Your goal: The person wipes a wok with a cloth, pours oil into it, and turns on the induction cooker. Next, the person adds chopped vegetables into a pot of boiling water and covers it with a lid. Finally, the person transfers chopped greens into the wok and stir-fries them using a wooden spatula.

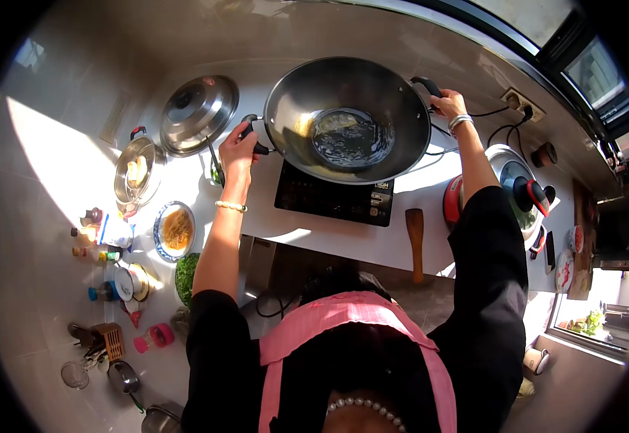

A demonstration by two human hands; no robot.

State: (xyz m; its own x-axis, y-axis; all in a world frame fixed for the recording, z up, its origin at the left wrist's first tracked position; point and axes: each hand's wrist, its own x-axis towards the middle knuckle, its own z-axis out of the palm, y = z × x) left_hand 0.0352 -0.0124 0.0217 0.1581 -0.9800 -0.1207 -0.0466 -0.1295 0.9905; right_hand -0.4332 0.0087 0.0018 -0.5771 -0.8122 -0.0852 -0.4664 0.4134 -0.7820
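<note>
Head view | left hand point(238, 153) is gripping the wok's point(347, 119) left handle point(260, 149); right hand point(450, 106) is gripping its right handle point(428, 86) | wok is covering the hob's point(336, 198) far part; liquid point(350, 141) is glistening inside | spatula point(415, 242) is lying on the desk point(258, 209), right of the hob | lid point(202, 119) is resting left of the hob

The wok point(348, 126) is dark grey with black handles point(427, 86), the cooktop point(329, 200) black, lettered in white, the desk point(258, 203) white, the spatula point(416, 245) brown, the plate point(159, 234) patterned blue and white, the apron point(350, 310) pink.
</note>
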